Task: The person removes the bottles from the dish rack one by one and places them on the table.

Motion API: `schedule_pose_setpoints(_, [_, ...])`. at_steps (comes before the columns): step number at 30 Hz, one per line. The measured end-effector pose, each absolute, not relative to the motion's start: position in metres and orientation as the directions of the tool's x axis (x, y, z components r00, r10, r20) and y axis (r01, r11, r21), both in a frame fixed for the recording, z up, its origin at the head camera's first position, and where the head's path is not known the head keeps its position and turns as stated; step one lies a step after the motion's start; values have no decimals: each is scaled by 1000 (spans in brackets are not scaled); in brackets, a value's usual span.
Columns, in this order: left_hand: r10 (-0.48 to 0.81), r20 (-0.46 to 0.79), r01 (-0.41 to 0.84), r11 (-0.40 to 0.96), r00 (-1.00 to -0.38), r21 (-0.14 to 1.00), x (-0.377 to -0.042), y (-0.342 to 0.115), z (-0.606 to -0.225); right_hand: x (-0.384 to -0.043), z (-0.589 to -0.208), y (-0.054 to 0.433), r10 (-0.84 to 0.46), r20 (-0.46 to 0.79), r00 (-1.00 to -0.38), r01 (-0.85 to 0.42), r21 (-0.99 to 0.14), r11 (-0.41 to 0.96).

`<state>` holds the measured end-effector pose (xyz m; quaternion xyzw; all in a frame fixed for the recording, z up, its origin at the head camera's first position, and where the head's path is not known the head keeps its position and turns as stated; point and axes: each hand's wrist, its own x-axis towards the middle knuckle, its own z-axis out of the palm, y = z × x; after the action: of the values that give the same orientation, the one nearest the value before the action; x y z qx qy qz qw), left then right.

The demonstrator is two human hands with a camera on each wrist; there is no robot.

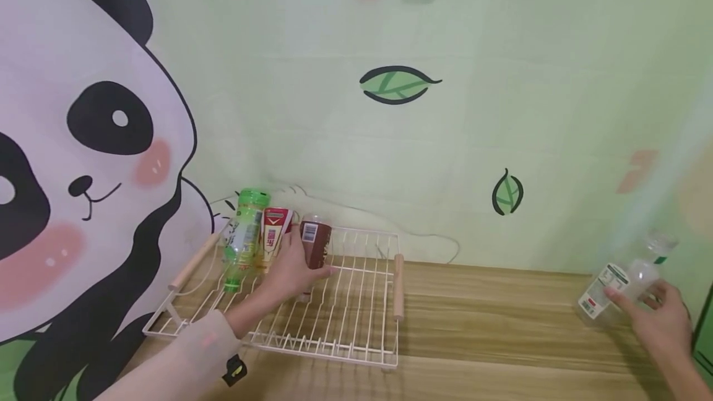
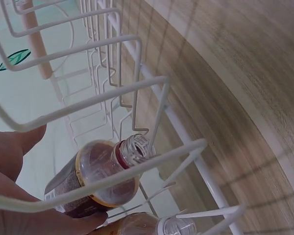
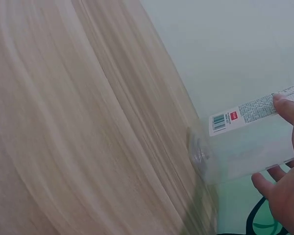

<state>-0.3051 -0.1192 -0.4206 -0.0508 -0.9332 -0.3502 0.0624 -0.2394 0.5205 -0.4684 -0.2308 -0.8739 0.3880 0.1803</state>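
Observation:
A brown-labelled plastic bottle (image 1: 315, 246) stands neck down in the white wire rack (image 1: 375, 351); its uncapped neck shows in the left wrist view. My left hand (image 1: 286, 271) reaches over the rack to this bottle. Its fingers lie along the bottle's left side, and the thumb stretches out to the right. Close on the left are a red-labelled bottle (image 1: 275, 228) and a green bottle (image 1: 245, 234), also neck down. Far right, my right hand (image 1: 663, 320) holds a clear bottle (image 3: 252, 147) with a white label, thumb on the label and fingers around the other side. Its base is at the table.
Wooden handles (image 1: 398, 286) flank the rack on both sides. The wood-grain table (image 1: 490, 320) runs from the rack to the clear bottle. Behind it hangs a pale green backdrop (image 1: 334, 129) with a printed panda and leaves.

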Motion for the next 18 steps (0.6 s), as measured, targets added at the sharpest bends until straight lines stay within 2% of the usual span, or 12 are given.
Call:
schedule_pose_setpoints(7, [60, 123, 125, 762, -991, 636, -307, -116, -422, -241, -469, 524, 527, 161, -834, 252, -740, 623])
schedule_pose_setpoints(14, [49, 154, 137, 754, -987, 642, -309, -115, -422, -244, -468, 524, 504, 184, -844, 245, -704, 666])
schedule_pose_setpoints(18, [56, 182, 161, 759, -982, 630, -314, -117, -424, -243, -469, 525, 494, 151, -856, 247, -720, 648])
